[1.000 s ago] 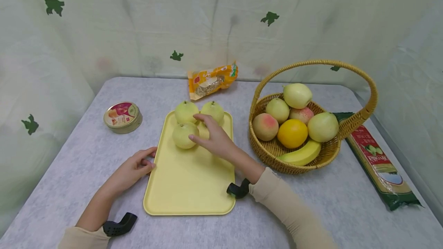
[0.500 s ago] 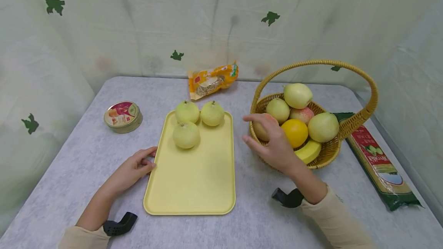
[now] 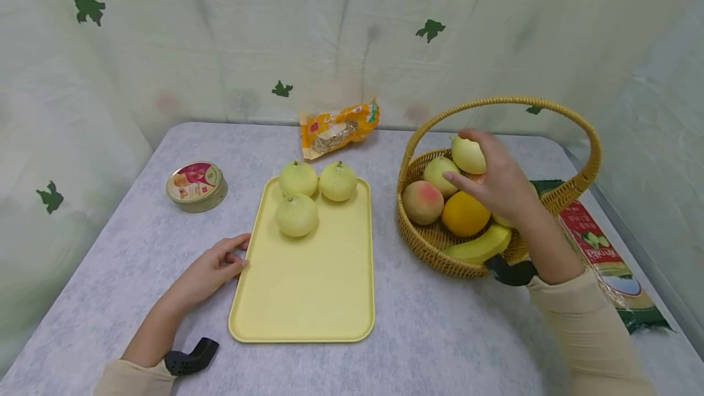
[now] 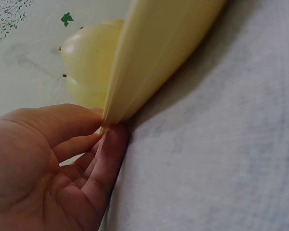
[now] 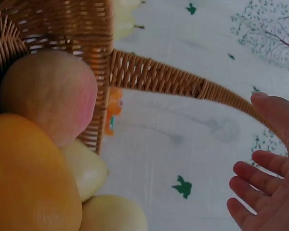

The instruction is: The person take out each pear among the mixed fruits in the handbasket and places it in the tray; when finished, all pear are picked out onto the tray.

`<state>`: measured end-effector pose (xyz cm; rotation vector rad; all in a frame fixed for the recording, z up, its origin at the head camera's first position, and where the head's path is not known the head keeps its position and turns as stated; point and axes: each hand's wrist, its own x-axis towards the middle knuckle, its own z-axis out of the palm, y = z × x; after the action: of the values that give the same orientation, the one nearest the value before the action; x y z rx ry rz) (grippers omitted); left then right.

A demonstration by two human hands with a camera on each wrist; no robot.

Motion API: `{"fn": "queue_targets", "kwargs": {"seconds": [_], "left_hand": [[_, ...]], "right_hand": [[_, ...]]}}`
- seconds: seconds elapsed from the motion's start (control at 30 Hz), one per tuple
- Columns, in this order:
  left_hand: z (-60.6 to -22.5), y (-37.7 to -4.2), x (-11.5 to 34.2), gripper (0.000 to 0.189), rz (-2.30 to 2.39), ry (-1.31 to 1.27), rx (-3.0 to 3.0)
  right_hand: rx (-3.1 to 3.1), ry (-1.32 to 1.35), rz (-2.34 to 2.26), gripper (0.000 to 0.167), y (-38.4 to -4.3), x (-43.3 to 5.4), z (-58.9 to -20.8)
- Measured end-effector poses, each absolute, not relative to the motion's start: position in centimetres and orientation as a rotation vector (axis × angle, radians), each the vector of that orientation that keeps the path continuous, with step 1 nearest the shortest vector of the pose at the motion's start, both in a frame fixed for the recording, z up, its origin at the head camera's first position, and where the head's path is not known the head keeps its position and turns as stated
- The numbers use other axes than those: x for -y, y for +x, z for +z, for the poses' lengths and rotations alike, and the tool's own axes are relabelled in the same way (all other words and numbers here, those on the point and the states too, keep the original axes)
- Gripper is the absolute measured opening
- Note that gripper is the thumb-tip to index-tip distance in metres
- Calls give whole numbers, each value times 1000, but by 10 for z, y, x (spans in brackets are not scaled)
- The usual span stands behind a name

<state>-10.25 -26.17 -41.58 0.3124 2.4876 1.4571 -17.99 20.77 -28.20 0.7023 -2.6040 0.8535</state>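
My left hand pinches the left rim of the yellow tray; the left wrist view shows thumb and fingers on its edge. Three pale green pears sit toward the tray's far end. My right hand, its fingers spread and holding nothing, is over the wicker basket, near the topmost pear. The basket also bears a peach, an orange, a banana and another pear. My hand and forearm partly hide the fruit on its right side.
The basket's tall handle arches over the fruit and my right hand. To its right lies a long red and green packet, partly behind my arm. An orange snack bag lies at the back; a round tin stands at left.
My right hand has moved from above the pears on the tray, rightward past the basket's left side, to over the basket. The left hand and the tray stay put.
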Motion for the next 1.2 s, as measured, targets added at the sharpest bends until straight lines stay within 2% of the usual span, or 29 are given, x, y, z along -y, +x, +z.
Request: {"fn": "queue_targets", "kwargs": {"seconds": [0.2,0.4,1.2], "left_hand": [[-416,-102,262,53,1450,308,-2495],[-417,-103,262,53,1458,315,-2487],[-418,-104,263,52,1468,347,-2494]], "right_hand": [[2750,534,917,72,-201,-219,-282],[2770,481,933,80,-215,-227,-291],[2705,473,872,78,-238,-240,-317]]}}
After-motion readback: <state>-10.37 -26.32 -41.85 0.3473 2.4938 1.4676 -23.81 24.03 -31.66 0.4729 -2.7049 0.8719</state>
